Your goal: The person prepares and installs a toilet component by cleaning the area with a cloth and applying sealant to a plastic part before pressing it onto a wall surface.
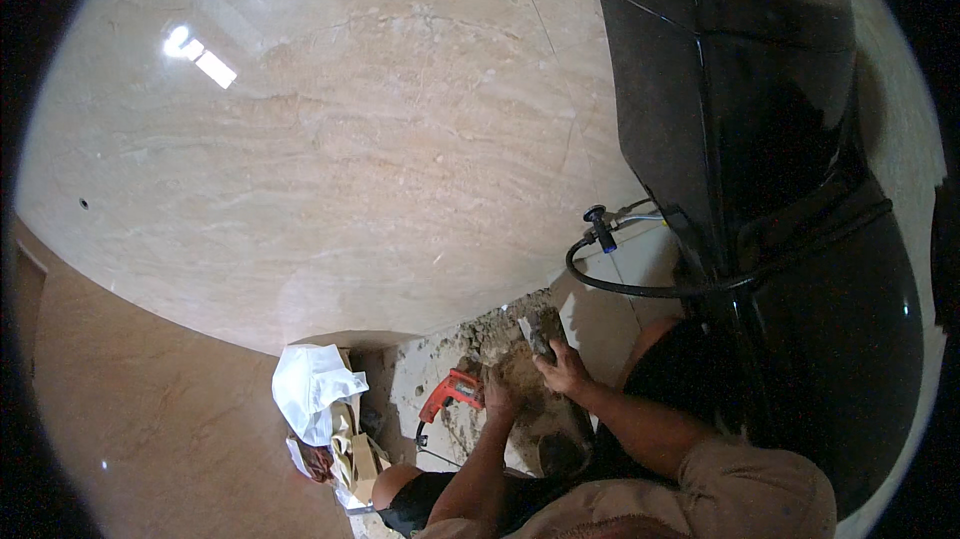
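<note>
My right hand (pixel 563 371) grips a small grey trowel-like tool (pixel 535 333), its blade pointing up toward the broken edge of floor by the wall. My left hand (pixel 497 401) rests lower and to the left, fingers curled on the rubble and mortar patch (pixel 520 379); whether it holds anything I cannot tell. A red power drill (pixel 449 392) lies just left of my left hand on the dusty floor. Both forearms come in from the lower edge.
A black toilet with cistern (pixel 740 119) fills the right side, a black hose and valve (pixel 600 229) beside it. A white plastic bag (pixel 312 384) and cardboard scraps (pixel 355 449) lie at the left. Beige marble wall (pixel 350 139) rises behind.
</note>
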Motion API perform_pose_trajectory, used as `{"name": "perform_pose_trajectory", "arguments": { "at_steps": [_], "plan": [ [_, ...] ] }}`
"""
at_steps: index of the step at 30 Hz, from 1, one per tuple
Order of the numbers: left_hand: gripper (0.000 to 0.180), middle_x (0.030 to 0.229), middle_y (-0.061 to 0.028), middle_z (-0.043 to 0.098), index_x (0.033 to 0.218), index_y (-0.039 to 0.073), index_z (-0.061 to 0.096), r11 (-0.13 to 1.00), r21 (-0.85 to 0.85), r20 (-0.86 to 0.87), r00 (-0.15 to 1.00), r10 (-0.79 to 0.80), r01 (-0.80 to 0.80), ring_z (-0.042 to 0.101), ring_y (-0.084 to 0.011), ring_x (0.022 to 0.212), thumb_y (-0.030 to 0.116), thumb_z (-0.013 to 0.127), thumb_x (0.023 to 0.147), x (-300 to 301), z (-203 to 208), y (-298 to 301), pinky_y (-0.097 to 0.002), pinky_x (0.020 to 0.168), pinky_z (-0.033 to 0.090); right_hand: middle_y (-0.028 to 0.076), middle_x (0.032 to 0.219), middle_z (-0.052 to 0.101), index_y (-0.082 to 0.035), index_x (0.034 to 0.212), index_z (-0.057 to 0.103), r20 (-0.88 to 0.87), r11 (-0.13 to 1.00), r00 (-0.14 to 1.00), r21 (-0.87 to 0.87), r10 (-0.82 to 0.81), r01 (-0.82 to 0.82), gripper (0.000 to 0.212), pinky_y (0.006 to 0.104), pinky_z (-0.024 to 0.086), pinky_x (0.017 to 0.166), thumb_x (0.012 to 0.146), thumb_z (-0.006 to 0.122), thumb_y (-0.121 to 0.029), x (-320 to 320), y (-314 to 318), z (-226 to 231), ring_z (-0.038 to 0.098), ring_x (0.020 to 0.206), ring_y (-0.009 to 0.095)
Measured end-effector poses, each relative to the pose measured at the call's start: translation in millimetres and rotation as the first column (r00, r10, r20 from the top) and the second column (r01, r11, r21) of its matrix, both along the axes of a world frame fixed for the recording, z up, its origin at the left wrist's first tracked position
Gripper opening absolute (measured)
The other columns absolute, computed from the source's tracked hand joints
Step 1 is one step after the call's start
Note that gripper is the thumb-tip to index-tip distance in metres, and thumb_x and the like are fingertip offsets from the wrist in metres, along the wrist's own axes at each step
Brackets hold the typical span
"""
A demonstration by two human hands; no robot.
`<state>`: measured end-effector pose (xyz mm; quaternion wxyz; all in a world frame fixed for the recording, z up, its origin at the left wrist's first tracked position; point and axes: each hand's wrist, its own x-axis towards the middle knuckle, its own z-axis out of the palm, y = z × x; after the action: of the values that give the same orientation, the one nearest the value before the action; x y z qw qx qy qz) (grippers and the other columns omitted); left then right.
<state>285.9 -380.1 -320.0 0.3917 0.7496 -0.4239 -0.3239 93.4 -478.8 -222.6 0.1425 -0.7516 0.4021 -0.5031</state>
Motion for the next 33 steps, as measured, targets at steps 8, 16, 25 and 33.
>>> {"name": "perform_pose_trajectory", "arguments": {
  "at_steps": [8, 16, 25, 33],
  "plan": [
    [0.048, 0.122, -0.0176, 0.066, 0.138, -0.008, 0.049, 0.998, 0.064, -0.641, 0.765, 0.062, -0.027, 0.068, -0.0293, 0.106, 0.013, 0.066, 0.098, -17, 175, -48, -0.0432, 0.094, 0.054, 0.005, 0.074, 0.059, -0.005, 0.113, 0.056, 0.745, 0.014, 0.664, 0.664, 0.071, -0.747, 0.019, 0.0301, 0.043, 0.045, 0.101, 0.062, -0.019, -25, -11, 64, 0.053, 0.052, 0.013],
    [0.030, 0.099, -0.0085, 0.069, 0.121, 0.002, 0.060, 0.985, 0.020, -0.958, 0.284, -0.031, 0.173, 0.067, -0.0257, 0.087, 0.015, 0.066, 0.096, -26, 156, -41, -0.0416, 0.079, 0.054, 0.002, 0.071, 0.060, -0.008, 0.105, 0.063, 0.753, -0.005, 0.631, 0.643, 0.189, -0.766, 0.019, 0.0288, 0.044, 0.053, 0.103, 0.060, -0.027, -23, -15, 80, 0.054, 0.057, 0.012],
    [0.023, 0.086, -0.0073, 0.070, 0.104, 0.005, 0.066, 0.983, 0.175, -0.874, 0.467, 0.132, 0.051, 0.065, -0.0222, 0.073, 0.024, 0.071, 0.092, -44, 159, -35, -0.0315, 0.066, 0.049, 0.002, 0.070, 0.059, -0.007, 0.106, 0.060, 0.780, 0.003, 0.581, 0.597, 0.233, -0.802, 0.021, 0.0302, 0.041, 0.042, 0.103, 0.058, -0.028, -21, -15, 52, 0.048, 0.047, 0.011],
    [0.026, 0.092, -0.0097, 0.070, 0.109, -0.003, 0.069, 0.937, 0.292, -0.382, 0.921, -0.072, 0.194, 0.065, -0.0191, 0.070, 0.014, 0.075, 0.090, 10, 206, -36, -0.0322, 0.065, 0.052, 0.007, 0.076, 0.063, -0.006, 0.132, 0.059, 0.280, 0.837, 0.888, 0.317, 0.366, -0.445, 0.036, 0.0323, 0.049, 0.057, 0.106, 0.053, -0.029, -10, -24, 39, 0.058, 0.061, 0.014]
  ]
}}
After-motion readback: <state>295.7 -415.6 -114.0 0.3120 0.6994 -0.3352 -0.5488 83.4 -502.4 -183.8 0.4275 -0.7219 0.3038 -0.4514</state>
